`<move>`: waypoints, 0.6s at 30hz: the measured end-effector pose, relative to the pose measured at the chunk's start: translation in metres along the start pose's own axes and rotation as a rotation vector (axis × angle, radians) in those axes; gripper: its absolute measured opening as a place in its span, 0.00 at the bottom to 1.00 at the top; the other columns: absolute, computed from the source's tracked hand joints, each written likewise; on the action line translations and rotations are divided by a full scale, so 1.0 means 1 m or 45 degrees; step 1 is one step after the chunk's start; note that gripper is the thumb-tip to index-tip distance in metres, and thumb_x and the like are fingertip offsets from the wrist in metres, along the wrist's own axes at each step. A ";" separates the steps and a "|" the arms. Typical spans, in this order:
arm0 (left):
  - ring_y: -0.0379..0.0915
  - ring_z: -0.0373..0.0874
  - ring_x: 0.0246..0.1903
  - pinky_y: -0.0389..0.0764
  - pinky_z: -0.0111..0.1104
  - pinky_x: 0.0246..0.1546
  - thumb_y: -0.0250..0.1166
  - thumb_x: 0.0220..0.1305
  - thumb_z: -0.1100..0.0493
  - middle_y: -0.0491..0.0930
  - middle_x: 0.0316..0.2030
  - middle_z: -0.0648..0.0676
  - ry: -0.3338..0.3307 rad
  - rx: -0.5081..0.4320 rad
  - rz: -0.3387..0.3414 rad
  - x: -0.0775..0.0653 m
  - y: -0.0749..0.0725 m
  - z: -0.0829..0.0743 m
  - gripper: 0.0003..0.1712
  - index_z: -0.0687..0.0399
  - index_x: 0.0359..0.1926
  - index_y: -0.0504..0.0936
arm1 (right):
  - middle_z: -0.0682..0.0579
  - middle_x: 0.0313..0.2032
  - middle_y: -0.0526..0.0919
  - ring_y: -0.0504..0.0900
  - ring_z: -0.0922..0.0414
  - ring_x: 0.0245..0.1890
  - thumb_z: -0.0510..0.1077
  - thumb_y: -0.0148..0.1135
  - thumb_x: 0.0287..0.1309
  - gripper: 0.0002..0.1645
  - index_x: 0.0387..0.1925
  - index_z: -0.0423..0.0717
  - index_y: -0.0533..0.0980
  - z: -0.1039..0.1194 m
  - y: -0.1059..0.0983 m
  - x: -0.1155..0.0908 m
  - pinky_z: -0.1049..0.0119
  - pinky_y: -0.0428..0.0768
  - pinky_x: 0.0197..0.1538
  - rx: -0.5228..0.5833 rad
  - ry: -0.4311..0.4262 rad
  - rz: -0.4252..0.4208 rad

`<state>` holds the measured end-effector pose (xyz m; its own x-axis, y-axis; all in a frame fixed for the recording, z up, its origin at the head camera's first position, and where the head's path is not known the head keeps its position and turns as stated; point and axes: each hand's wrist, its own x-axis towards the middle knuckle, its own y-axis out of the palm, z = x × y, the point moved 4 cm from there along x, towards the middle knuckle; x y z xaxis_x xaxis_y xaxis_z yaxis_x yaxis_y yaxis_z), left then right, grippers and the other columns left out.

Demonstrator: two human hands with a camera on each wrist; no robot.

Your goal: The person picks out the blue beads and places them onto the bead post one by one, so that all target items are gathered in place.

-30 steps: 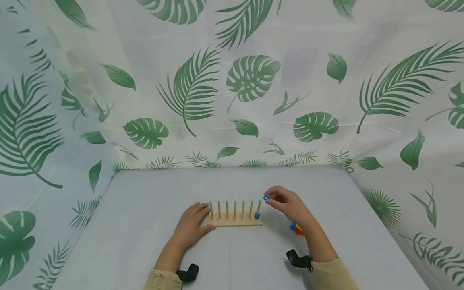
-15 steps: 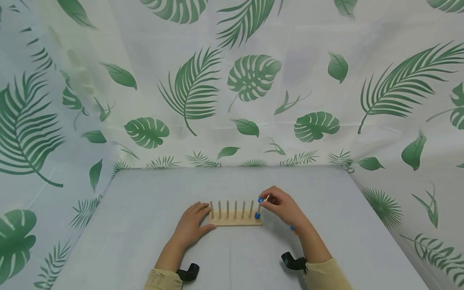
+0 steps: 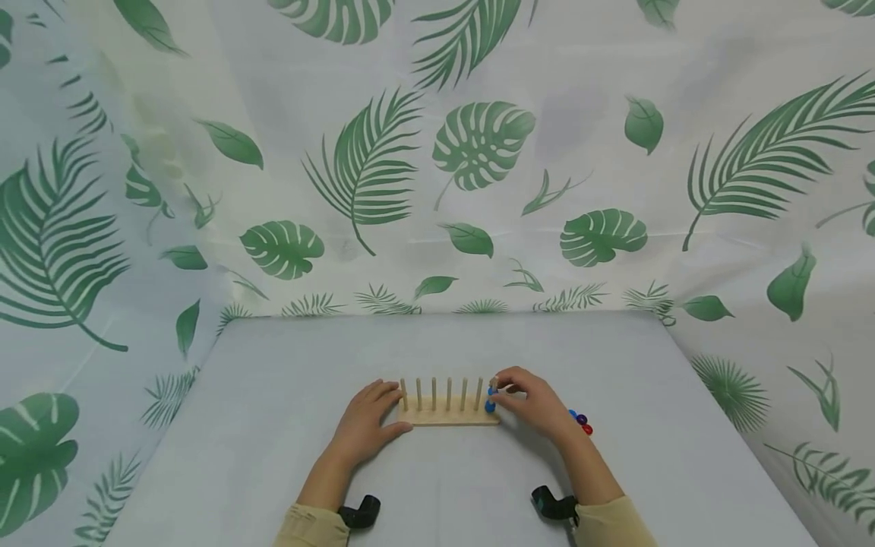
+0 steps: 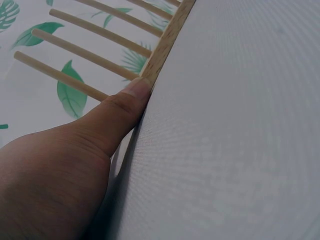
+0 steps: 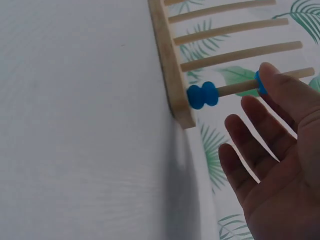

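Note:
A wooden peg board (image 3: pixel 447 417) with a row of several upright pegs stands on the table. My left hand (image 3: pixel 369 424) holds its left end, the thumb (image 4: pixel 122 102) against the front edge; the other fingers lie toward the back and are hidden in the left wrist view. At the right end, my right hand (image 3: pixel 536 404) pinches a blue bead (image 5: pixel 260 82) between thumb and forefinger, the bead threaded partway down the end peg. Its other fingers are spread loosely. Lower on that same peg, blue beads (image 5: pixel 202 95) sit against the base.
Loose beads (image 3: pixel 582 419) in blue, dark purple and red lie on the table just beyond my right forearm, which may cover more of them. A white cloth with green leaves (image 3: pixel 472 239) hangs behind the table (image 3: pixel 307 357). Black wrist cameras (image 3: pixel 360 513) are strapped to both wrists.
My right hand has brought the blue bead leftward onto the top of the end peg and then lowered it along the peg. My left hand has stayed on the board.

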<state>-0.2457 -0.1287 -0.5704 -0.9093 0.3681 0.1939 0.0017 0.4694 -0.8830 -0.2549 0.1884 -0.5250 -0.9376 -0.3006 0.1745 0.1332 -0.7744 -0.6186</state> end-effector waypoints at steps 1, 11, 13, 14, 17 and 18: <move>0.59 0.55 0.72 0.61 0.51 0.74 0.66 0.59 0.34 0.72 0.67 0.51 0.002 -0.002 0.003 0.001 0.001 -0.001 0.40 0.50 0.66 0.75 | 0.59 0.46 0.83 0.83 0.53 0.50 0.48 0.69 0.60 0.11 0.45 0.58 0.79 -0.002 0.000 -0.002 0.53 0.83 0.55 -0.012 0.018 0.004; 0.59 0.55 0.72 0.61 0.51 0.74 0.66 0.59 0.34 0.72 0.67 0.51 0.007 0.002 -0.001 0.002 0.001 -0.004 0.39 0.50 0.65 0.75 | 0.60 0.48 0.84 0.83 0.54 0.54 0.50 0.70 0.59 0.10 0.42 0.63 0.79 -0.013 0.009 -0.009 0.49 0.80 0.61 -0.034 0.125 0.063; 0.59 0.55 0.72 0.60 0.51 0.74 0.66 0.59 0.34 0.72 0.67 0.51 0.002 -0.002 0.000 0.001 0.000 -0.005 0.39 0.51 0.65 0.75 | 0.62 0.44 0.84 0.83 0.58 0.50 0.49 0.70 0.59 0.10 0.42 0.62 0.79 -0.014 0.010 -0.008 0.52 0.81 0.59 -0.048 0.122 0.065; 0.59 0.55 0.72 0.61 0.51 0.74 0.66 0.59 0.34 0.72 0.66 0.52 0.001 -0.003 -0.001 0.001 0.000 -0.005 0.39 0.51 0.65 0.76 | 0.63 0.43 0.83 0.83 0.59 0.48 0.49 0.70 0.59 0.11 0.42 0.62 0.79 -0.015 0.010 -0.008 0.54 0.82 0.58 -0.056 0.123 0.063; 0.59 0.55 0.72 0.61 0.51 0.74 0.67 0.59 0.35 0.72 0.66 0.52 -0.005 -0.008 -0.001 0.001 -0.001 -0.006 0.39 0.51 0.65 0.76 | 0.65 0.41 0.83 0.83 0.62 0.46 0.49 0.70 0.58 0.10 0.42 0.62 0.79 -0.016 0.011 -0.008 0.58 0.83 0.56 -0.077 0.121 0.057; 0.59 0.55 0.72 0.61 0.51 0.74 0.67 0.58 0.35 0.72 0.66 0.51 -0.009 -0.010 0.001 0.001 -0.001 -0.006 0.39 0.51 0.65 0.76 | 0.65 0.41 0.83 0.82 0.62 0.46 0.49 0.70 0.58 0.10 0.41 0.62 0.78 -0.016 0.011 -0.009 0.59 0.83 0.55 -0.079 0.124 0.058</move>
<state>-0.2442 -0.1239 -0.5671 -0.9121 0.3632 0.1900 0.0058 0.4750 -0.8799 -0.2505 0.1911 -0.5460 -0.9582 -0.2771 0.0716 0.1592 -0.7240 -0.6712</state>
